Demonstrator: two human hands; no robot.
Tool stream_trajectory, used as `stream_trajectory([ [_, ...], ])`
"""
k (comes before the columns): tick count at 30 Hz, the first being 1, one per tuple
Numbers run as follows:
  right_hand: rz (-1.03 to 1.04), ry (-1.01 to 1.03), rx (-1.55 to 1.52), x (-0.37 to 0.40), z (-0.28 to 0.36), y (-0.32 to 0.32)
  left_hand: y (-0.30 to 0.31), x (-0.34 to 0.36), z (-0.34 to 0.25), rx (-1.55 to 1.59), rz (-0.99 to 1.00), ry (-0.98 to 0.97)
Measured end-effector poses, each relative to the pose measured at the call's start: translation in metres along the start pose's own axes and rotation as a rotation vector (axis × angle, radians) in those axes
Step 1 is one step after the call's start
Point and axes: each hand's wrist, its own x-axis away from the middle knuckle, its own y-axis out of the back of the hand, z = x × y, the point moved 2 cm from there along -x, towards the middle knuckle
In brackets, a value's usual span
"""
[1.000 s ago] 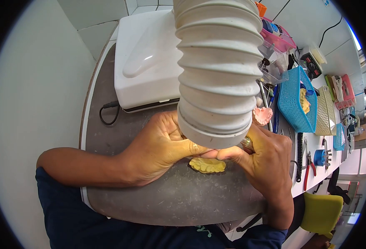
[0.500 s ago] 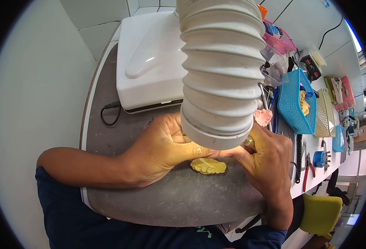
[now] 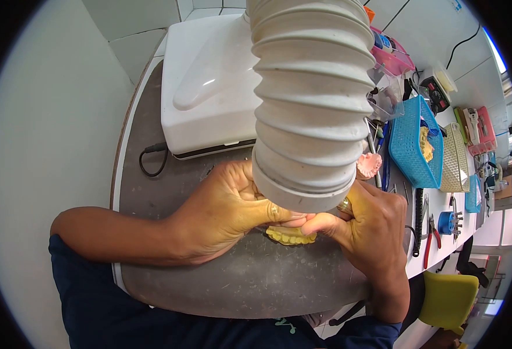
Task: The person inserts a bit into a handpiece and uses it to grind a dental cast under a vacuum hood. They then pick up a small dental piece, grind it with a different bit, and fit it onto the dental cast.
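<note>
My left hand and my right hand meet beneath the mouth of a ribbed white suction hose. Thumb tips almost touch, and the fingers of both hands are bent closed. Whatever they hold is hidden by the hose and by the fingers themselves. Just below the thumbs, a yellow dental cast with a row of teeth lies on the grey bench mat. Part of its upper edge is covered by my thumbs. A pink dental cast rests beyond my right hand.
A white machine housing stands at the back left, with a black cable beside it. To the right are a blue basket holding another yellow cast, a cream basket, red-handled pliers and a blue bur holder.
My right thumb has shifted left and lies closer against my left thumb, covering the right end of the yellow cast. My left hand stays nearly in place.
</note>
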Motion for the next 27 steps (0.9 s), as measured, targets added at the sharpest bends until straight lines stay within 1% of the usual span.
stream_trajectory([
  [4, 0.020, 0.009, 0.028, 0.0005, 0.0003, 0.0011, -0.0021, 0.0013, -0.0003, -0.006, -0.023, -0.011],
  [9, 0.026, 0.023, 0.031, 0.0015, 0.0000, -0.0001, -0.0004, 0.0020, -0.0002, 0.032, 0.011, 0.014],
  [11, 0.003, 0.017, 0.018, 0.0008, 0.0005, 0.0003, -0.0017, 0.0015, -0.0006, 0.019, 0.000, 0.009],
  [16, 0.020, 0.030, 0.038, 0.0009, 0.0006, 0.0004, -0.0015, 0.0012, 0.0004, 0.011, -0.011, 0.001],
  [19, 0.021, 0.030, 0.041, 0.0020, -0.0006, -0.0013, -0.0005, 0.0005, 0.0015, 0.001, 0.014, 0.003],
  [25, 0.027, 0.028, 0.043, 0.0030, -0.0003, -0.0017, -0.0018, 0.0017, -0.0003, -0.007, -0.014, 0.034],
  [27, 0.038, 0.035, 0.045, 0.0026, 0.0000, -0.0021, -0.0024, 0.0021, -0.0004, 0.030, -0.012, 0.015],
])
